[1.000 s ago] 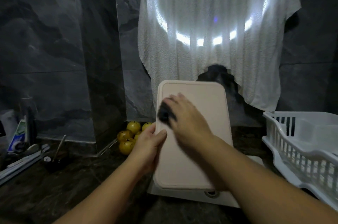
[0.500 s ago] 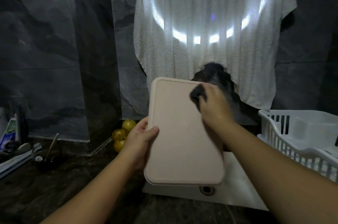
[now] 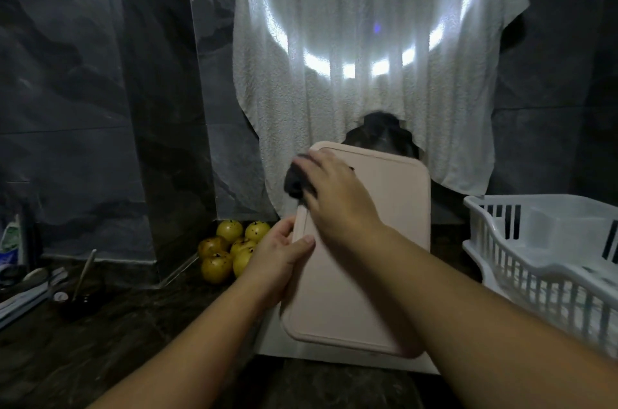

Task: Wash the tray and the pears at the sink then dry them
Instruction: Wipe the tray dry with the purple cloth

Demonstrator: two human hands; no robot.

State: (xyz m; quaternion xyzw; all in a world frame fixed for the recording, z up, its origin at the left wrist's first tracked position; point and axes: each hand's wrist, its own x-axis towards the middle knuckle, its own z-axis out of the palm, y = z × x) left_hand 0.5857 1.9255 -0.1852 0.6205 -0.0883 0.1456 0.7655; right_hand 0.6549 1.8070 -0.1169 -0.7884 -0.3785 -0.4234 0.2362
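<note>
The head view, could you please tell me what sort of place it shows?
Probably a home kitchen or washroom sink corner: dark stone-look wall tiles, a white sink under the tray, a white dish rack and a hanging towel.

- One view only — head-worn, looking forward and slightly down, close over the sink.
- Faces the far wall — towel centred.
</note>
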